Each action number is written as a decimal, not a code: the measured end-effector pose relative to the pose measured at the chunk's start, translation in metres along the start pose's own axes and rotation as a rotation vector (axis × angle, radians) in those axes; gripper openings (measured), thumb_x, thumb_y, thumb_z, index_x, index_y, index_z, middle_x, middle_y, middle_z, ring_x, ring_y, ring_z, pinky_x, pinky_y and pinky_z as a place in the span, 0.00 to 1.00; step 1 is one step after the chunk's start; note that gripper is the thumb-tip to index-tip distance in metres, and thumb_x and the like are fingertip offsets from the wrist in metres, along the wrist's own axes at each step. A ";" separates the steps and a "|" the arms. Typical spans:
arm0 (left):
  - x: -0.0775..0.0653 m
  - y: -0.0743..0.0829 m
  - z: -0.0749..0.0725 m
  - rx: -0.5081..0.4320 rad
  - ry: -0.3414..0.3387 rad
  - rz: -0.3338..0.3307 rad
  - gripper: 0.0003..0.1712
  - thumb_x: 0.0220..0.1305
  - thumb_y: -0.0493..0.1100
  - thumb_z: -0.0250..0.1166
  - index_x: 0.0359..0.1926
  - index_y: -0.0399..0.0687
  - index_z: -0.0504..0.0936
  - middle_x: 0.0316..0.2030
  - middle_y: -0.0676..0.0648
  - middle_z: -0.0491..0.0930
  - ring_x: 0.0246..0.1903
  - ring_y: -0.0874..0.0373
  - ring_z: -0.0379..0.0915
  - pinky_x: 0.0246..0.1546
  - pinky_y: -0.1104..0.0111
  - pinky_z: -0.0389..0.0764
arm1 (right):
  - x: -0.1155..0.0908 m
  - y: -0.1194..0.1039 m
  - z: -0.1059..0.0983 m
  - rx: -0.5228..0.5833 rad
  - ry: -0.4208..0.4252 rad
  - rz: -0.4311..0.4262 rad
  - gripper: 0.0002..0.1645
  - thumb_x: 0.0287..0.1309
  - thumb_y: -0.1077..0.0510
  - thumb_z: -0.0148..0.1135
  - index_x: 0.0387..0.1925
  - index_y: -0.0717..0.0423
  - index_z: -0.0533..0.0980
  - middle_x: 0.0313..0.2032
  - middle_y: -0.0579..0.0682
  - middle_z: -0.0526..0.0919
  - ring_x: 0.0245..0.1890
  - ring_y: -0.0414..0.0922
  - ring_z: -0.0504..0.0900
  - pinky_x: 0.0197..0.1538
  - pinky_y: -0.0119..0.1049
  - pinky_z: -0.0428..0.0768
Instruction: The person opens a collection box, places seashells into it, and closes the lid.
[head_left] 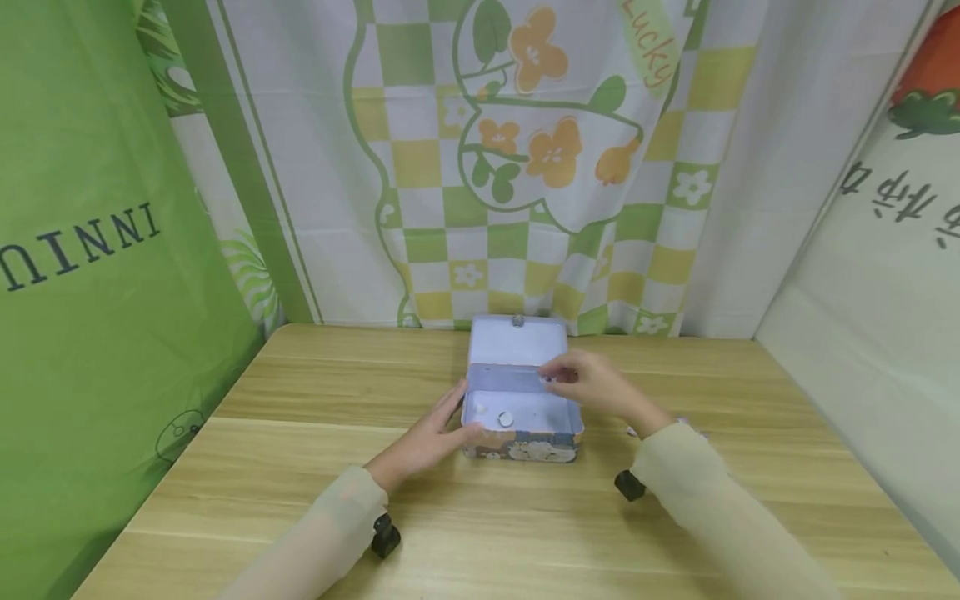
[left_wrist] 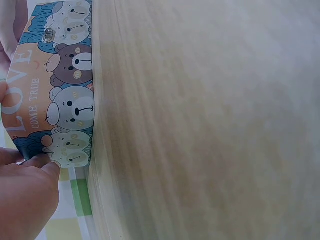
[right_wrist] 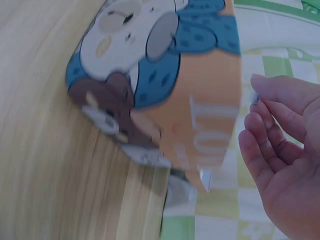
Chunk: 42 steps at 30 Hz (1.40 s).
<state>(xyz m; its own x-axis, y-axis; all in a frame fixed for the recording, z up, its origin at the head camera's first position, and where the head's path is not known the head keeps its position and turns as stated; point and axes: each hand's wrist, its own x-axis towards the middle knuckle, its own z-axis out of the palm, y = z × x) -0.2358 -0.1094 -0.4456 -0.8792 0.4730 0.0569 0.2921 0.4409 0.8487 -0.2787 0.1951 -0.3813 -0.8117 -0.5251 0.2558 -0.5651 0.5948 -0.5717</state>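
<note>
The work looked partway through: the patterned box [head_left: 551,451] stood on the desk [head_left: 510,533] with its lid [head_left: 517,343] raised at twelve o'clock, and two small things, a ringed disc [head_left: 506,419] toward seven o'clock and a white speck [head_left: 481,408] toward nine, lay within its walls. The left hand [head_left: 427,433] rested at the box's nine o'clock side with fairly straight fingers, thumb by the front corner, seemingly steadying it. At two o'clock the right hand [head_left: 592,383] pinched a small piece [right_wrist: 255,97] between thumb and fingertip above the box, so that one was not yet set down. Some scattered bits [head_left: 632,431] lay on the desk just past three o'clock, probably left to deal with, though whether pieces were going in or coming out could not be told. The right sleeve [head_left: 697,467] covered part of those bits, making their number uncertain. The held piece showed only as a pale sliver, its shape mostly hidden by the fingers; the right wrist view blurred the box, the left one cut off its far end, and neither showed inside
</note>
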 end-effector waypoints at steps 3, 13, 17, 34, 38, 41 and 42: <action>0.000 0.000 0.000 -0.009 0.002 0.011 0.53 0.71 0.62 0.60 0.81 0.50 0.39 0.79 0.42 0.37 0.75 0.45 0.42 0.72 0.47 0.51 | 0.008 -0.004 0.008 0.007 -0.002 -0.009 0.13 0.60 0.61 0.70 0.46 0.61 0.85 0.37 0.48 0.84 0.36 0.41 0.78 0.40 0.35 0.81; 0.000 -0.001 0.000 -0.054 0.001 0.030 0.51 0.72 0.58 0.60 0.81 0.50 0.39 0.79 0.44 0.38 0.75 0.43 0.42 0.72 0.45 0.51 | 0.027 -0.015 0.031 0.033 -0.048 0.001 0.14 0.60 0.61 0.70 0.47 0.61 0.85 0.37 0.48 0.83 0.34 0.40 0.78 0.40 0.36 0.81; 0.000 0.001 0.000 -0.052 -0.004 0.017 0.52 0.72 0.59 0.60 0.81 0.50 0.38 0.79 0.44 0.37 0.75 0.42 0.43 0.71 0.44 0.51 | 0.034 -0.019 0.040 0.043 -0.083 0.020 0.14 0.61 0.61 0.70 0.48 0.61 0.84 0.40 0.51 0.84 0.37 0.42 0.80 0.44 0.37 0.82; -0.001 0.002 -0.001 -0.050 -0.015 -0.020 0.54 0.70 0.65 0.59 0.81 0.52 0.37 0.79 0.45 0.36 0.76 0.45 0.42 0.72 0.45 0.51 | 0.043 -0.022 0.062 0.031 -0.151 0.101 0.15 0.62 0.60 0.69 0.50 0.59 0.83 0.44 0.51 0.84 0.40 0.42 0.81 0.45 0.38 0.83; -0.001 0.001 0.000 -0.048 -0.009 -0.019 0.54 0.70 0.64 0.60 0.81 0.51 0.38 0.79 0.46 0.36 0.75 0.45 0.42 0.72 0.46 0.51 | 0.043 -0.022 0.063 0.029 -0.156 0.113 0.16 0.62 0.60 0.69 0.51 0.59 0.83 0.44 0.51 0.84 0.40 0.42 0.80 0.45 0.37 0.83; -0.001 0.002 0.000 -0.046 -0.005 -0.018 0.54 0.70 0.64 0.60 0.81 0.51 0.38 0.79 0.46 0.37 0.75 0.45 0.42 0.72 0.46 0.51 | 0.043 -0.022 0.062 0.026 -0.153 0.109 0.15 0.62 0.61 0.69 0.51 0.59 0.83 0.43 0.50 0.84 0.40 0.42 0.80 0.45 0.38 0.83; -0.001 0.002 0.000 -0.046 -0.004 -0.017 0.54 0.70 0.63 0.60 0.81 0.50 0.38 0.79 0.46 0.37 0.75 0.44 0.43 0.72 0.45 0.51 | 0.043 -0.022 0.062 0.025 -0.151 0.105 0.15 0.62 0.61 0.69 0.50 0.59 0.84 0.43 0.50 0.84 0.40 0.42 0.80 0.45 0.38 0.83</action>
<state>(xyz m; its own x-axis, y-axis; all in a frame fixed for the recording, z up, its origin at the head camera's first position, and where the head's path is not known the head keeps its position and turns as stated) -0.2340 -0.1090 -0.4441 -0.8822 0.4691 0.0403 0.2595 0.4132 0.8729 -0.2917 0.1220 -0.4059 -0.8335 -0.5475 0.0750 -0.4732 0.6370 -0.6085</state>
